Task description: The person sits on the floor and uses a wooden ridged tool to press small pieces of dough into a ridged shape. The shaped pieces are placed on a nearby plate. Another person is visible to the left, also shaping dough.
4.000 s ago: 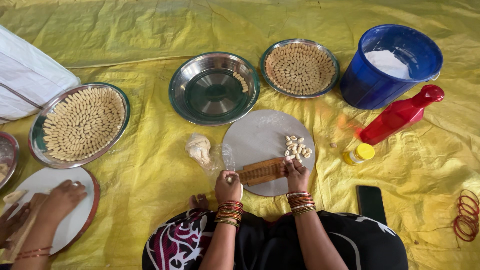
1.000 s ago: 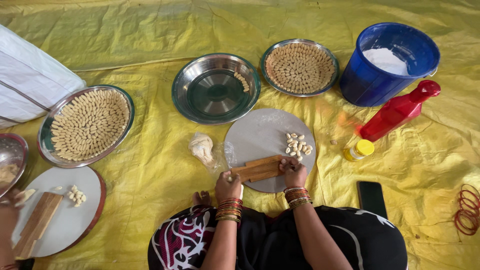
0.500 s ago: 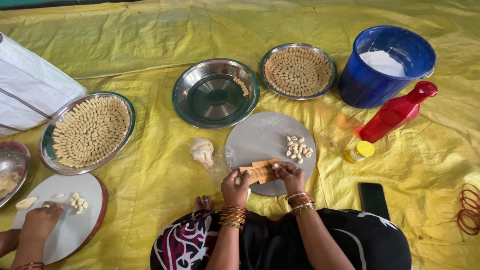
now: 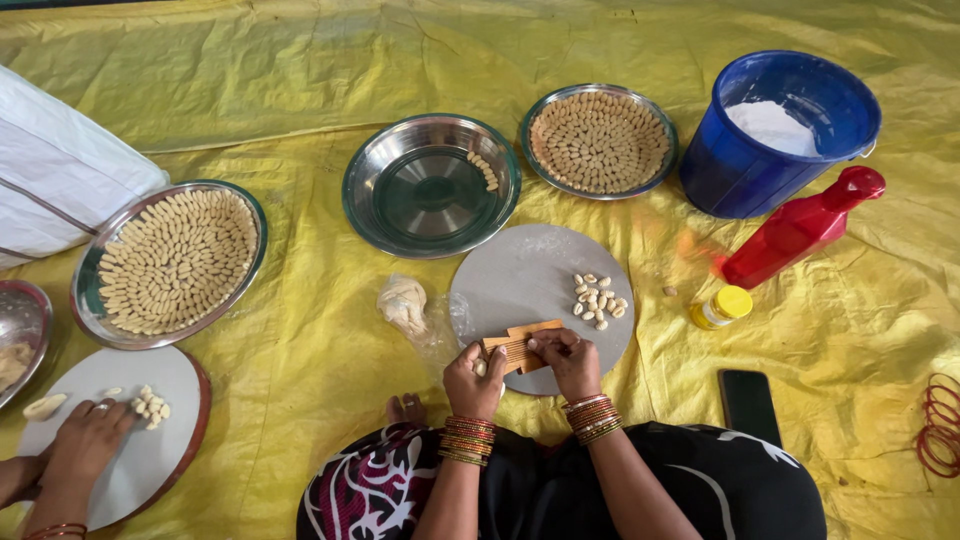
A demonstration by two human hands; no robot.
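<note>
My left hand [image 4: 472, 380] and my right hand [image 4: 566, 362] meet over a small ridged wooden board [image 4: 520, 345], at the near edge of a round grey board [image 4: 520, 275]. The left hand grips the wooden board's left end. The right hand's fingers curl over its right end and press down on it. A little heap of shaped dough pieces [image 4: 598, 298] lies on the grey board just beyond my right hand. A lump of dough in clear plastic [image 4: 403, 301] sits on the yellow sheet to the left of the grey board.
Beyond are a nearly empty steel dish [image 4: 430, 185], a steel dish full of dough pieces [image 4: 600, 140], a blue bucket of flour [image 4: 775, 130], a red bottle [image 4: 800, 228] and a yellow-capped jar [image 4: 722, 306]. A phone [image 4: 748, 402] and red bangles [image 4: 940, 422] lie right. Left, another person's hand [image 4: 88, 445] rests on a second round board [image 4: 150, 470] near another full dish [image 4: 172, 262].
My hands have drawn together on the wooden board, which shifted nearer to me. At left the other person's hand came back onto their round board.
</note>
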